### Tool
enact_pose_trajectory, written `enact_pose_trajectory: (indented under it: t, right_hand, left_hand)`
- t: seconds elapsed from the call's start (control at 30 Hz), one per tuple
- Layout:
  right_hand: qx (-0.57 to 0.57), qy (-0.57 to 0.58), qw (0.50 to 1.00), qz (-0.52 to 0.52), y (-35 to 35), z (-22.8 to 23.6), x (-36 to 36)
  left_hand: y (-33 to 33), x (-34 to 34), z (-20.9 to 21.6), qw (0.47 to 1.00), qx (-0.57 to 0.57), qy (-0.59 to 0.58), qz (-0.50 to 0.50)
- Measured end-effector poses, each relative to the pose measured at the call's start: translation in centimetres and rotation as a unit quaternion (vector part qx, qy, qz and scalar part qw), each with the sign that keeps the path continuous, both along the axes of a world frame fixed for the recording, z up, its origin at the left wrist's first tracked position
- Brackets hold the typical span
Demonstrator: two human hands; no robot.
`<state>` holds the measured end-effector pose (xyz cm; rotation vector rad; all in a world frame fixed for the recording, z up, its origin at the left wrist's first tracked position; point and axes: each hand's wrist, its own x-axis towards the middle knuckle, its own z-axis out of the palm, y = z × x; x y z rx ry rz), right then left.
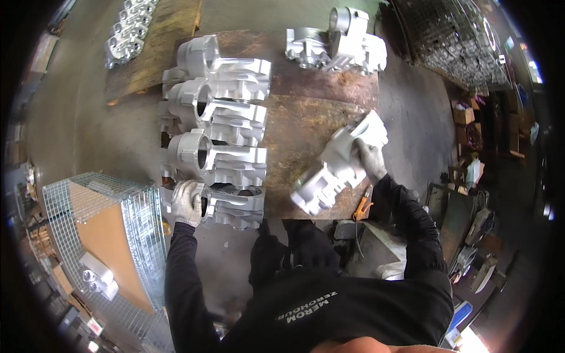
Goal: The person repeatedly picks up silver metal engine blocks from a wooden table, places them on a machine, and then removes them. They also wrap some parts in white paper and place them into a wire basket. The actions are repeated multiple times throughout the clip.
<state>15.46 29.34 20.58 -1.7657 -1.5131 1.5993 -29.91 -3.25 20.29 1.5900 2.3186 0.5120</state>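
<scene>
My left hand [187,203], in a pale work glove, lies with its fingers curled over the round end of the nearest silver metal casting [238,203]. That casting is in a stack of similar castings [238,120] along the table's left side. On the right, my gloved right hand [369,162] grips another metal casting [335,162], which slants over the worktable [294,126]. Its underside is hidden, so I cannot tell whether it rests on the table. Close to my right wrist, an orange air blow gun [363,206] hangs at the table edge.
More castings [338,41] stand at the table's far right, and another row [130,32] at the far left. A wire mesh cage [106,235] with a cardboard panel and a casting is at my left. A second mesh bin [453,41] stands far right.
</scene>
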Motion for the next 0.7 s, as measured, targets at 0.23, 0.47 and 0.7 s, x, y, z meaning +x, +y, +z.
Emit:
enact_pose_trajectory:
  t: [0.23, 0.47, 0.7]
  right_hand:
    - [-0.164, 0.018, 0.965, 0.203, -10.2, 2.7, 4.5]
    - [0.118, -0.016, 0.924, 0.363, -16.1, 0.9, 6.1]
    - [0.244, -0.165, 0.941, -0.166, -25.7, -2.3, 11.6]
  left_hand:
    - [-0.6, 0.1, -1.1, 0.999, -0.012, 0.017, -0.029]
    - [4.0, 6.4, 1.5, 0.977, 0.065, 0.172, -0.109]
    - [19.3, 25.9, -8.5, 0.958, 0.073, -0.095, -0.261]
